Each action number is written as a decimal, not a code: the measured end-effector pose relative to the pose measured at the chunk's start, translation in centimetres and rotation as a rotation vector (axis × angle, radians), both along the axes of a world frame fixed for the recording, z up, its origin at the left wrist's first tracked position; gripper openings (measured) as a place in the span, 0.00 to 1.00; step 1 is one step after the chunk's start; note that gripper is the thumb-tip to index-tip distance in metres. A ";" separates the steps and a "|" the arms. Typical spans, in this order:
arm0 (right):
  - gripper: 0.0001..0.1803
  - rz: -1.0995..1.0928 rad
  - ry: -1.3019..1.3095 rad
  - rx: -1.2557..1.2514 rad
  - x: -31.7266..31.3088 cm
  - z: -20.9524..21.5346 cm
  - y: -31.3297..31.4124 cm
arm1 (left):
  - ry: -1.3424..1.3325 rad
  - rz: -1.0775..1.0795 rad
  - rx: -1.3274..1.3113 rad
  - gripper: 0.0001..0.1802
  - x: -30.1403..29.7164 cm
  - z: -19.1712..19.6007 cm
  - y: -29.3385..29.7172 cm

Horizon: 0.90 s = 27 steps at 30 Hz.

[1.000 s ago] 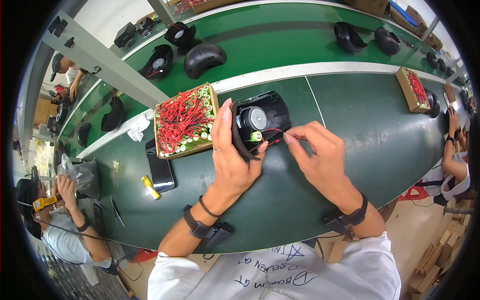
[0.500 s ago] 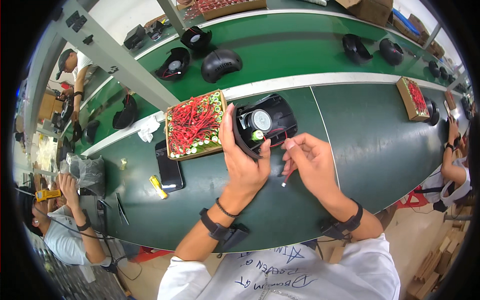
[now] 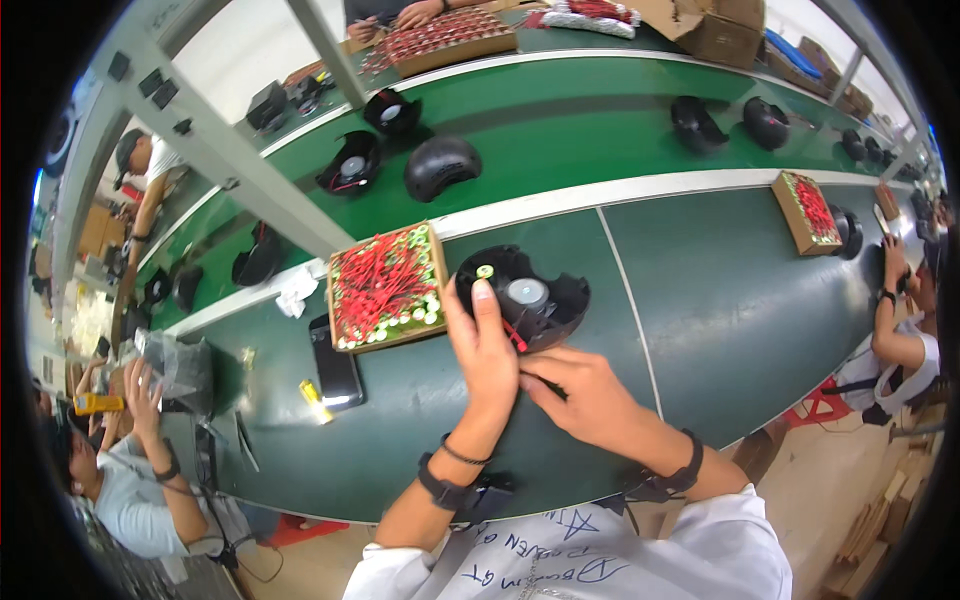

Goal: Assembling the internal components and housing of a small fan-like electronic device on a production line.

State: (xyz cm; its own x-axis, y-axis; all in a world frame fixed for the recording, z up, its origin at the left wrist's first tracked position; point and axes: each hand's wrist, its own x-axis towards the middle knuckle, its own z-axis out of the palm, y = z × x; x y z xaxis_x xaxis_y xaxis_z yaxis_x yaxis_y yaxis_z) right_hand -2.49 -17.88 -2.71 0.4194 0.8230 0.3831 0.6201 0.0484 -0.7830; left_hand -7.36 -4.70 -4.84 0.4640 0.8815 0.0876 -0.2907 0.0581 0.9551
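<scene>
Two bare hands meet over a round black plastic fan housing (image 3: 525, 297) with a pale hub, which lies on the dark green bench top (image 3: 720, 300) just past centre, at about twelve o'clock from the hands. The left hand (image 3: 487, 350) lies flat against the housing's near left edge, fingers together and pointing up toward twelve, the thumb tucked behind so its grip cannot be told. The right hand (image 3: 580, 395) sits at five o'clock from the housing, fingers curled inward; it seems to pinch something dark and thin, but the item is too small to name, and a short red wire (image 3: 515, 336) shows between the two hands.

At nine o'clock from the housing, just beside it, stands a shallow cardboard tray of red-wired small parts (image 3: 387, 287); the individual parts blur together. A black slab-shaped phone (image 3: 336, 362) lies at seven o'clock from the tray, with a small yellow object (image 3: 315, 401) near it. The housing's near rim is hidden by the left hand.

Against the view of half a second ago, the left hand has slid from clasping the housing's left side to lying over its near edge, and the right hand has closed in until it touches the left.
</scene>
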 end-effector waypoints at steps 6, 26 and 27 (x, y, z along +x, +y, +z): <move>0.05 -0.423 0.023 0.055 18.6 1.9 -2.3 | 0.197 -0.118 0.340 0.23 -1.8 0.9 2.7; 0.13 -0.525 -0.492 -0.212 10.4 0.0 -7.9 | 0.415 -0.575 0.462 0.25 1.4 0.9 2.9; 0.14 -0.463 -0.622 -0.254 8.2 -0.1 -8.8 | 0.368 -0.566 0.433 0.25 1.8 0.9 2.3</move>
State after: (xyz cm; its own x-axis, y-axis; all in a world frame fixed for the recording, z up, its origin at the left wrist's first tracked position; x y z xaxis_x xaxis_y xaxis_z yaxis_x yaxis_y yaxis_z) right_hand 5.70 -26.73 -2.77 0.5105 0.7112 0.4834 0.8586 -0.4524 -0.2412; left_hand -5.56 -2.35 -3.95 0.8961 0.4267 0.1222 0.0101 -0.2947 0.9555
